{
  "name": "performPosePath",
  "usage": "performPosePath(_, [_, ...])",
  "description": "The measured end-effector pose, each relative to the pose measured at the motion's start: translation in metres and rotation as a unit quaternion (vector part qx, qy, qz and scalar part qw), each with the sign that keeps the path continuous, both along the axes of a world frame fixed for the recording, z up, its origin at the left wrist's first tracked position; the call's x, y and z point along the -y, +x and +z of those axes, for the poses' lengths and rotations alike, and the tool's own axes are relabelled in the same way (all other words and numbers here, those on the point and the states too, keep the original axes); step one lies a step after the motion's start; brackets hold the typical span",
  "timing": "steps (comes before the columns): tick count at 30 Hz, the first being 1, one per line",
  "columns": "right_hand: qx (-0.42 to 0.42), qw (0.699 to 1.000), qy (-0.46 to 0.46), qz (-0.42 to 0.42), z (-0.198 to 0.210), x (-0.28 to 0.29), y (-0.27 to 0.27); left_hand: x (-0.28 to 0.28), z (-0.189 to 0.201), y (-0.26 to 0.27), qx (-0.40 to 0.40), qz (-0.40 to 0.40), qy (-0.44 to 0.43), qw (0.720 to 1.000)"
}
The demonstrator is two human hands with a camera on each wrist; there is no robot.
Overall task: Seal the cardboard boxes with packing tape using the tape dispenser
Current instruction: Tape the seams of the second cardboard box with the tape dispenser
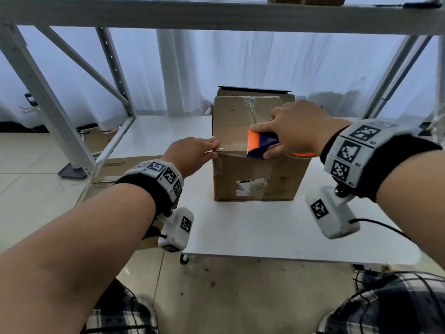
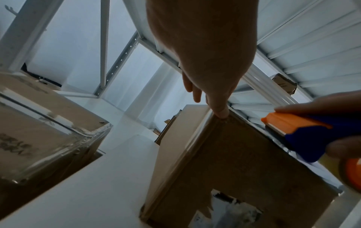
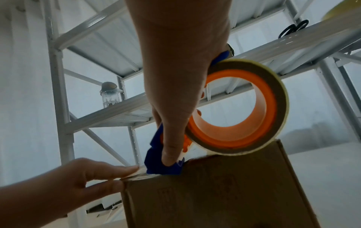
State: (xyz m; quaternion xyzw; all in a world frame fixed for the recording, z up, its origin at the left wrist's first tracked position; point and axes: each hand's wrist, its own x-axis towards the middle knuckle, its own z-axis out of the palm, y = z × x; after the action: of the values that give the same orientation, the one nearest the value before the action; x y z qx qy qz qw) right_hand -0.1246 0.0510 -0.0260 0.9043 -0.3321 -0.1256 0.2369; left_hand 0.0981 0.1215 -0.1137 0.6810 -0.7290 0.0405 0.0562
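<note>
1. Left hand (image 1: 190, 155), fingers straight, presses the tape end (image 3: 141, 171) onto the near top edge of the cardboard box (image 1: 255, 174); only the left wrist view shows a second taped box (image 2: 45, 132) left of it.
2. Right hand (image 1: 298, 131) grips the blue-and-orange tape dispenser (image 1: 261, 144) on that edge, just right of the left fingertips.
3. Only the right wrist view shows the tape roll (image 3: 240, 108), a bottle (image 3: 110, 94) and scissors (image 3: 295, 30) on shelves above.
4. The box stands on the white worktop (image 1: 265, 232).

Both hands (image 1: 192, 153) (image 1: 298, 127) forward, right clenched
</note>
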Motion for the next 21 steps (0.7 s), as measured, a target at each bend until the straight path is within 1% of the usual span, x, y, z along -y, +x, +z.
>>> performPosePath(5, [0.000,1.000,0.008,-0.003,-0.009,0.003,-0.001,0.001,0.000,-0.003,0.018,0.007,0.019,1.000])
performPosePath(7, [0.004,1.000,0.014,-0.006,-0.009,0.006,-0.003,0.001,-0.001,-0.007,0.039,0.001,0.019,0.999])
performPosePath(9, [0.006,1.000,0.024,-0.011,-0.009,0.008,-0.003,0.000,-0.003,-0.017,0.039,-0.014,0.021,0.999])
performPosePath(12, [0.006,0.999,0.032,-0.013,-0.010,0.010,-0.001,0.003,-0.007,-0.034,-0.014,-0.039,0.005,0.999])
performPosePath(15, [0.012,0.999,0.037,-0.016,-0.010,0.011,-0.002,0.013,-0.009,-0.047,-0.096,-0.028,-0.012,0.995])
performPosePath(17, [0.016,0.999,0.038,-0.016,-0.011,0.012,-0.002,0.016,-0.012,-0.047,-0.143,-0.013,-0.010,0.990])
performPosePath(19, [0.019,0.999,0.040,-0.016,-0.010,0.012,-0.001,0.017,-0.014,-0.041,-0.157,-0.003,-0.002,0.988])
performPosePath(21, [0.021,0.999,0.043,-0.013,-0.009,0.010,0.000,0.014,-0.014,-0.035,-0.136,0.001,0.003,0.991])
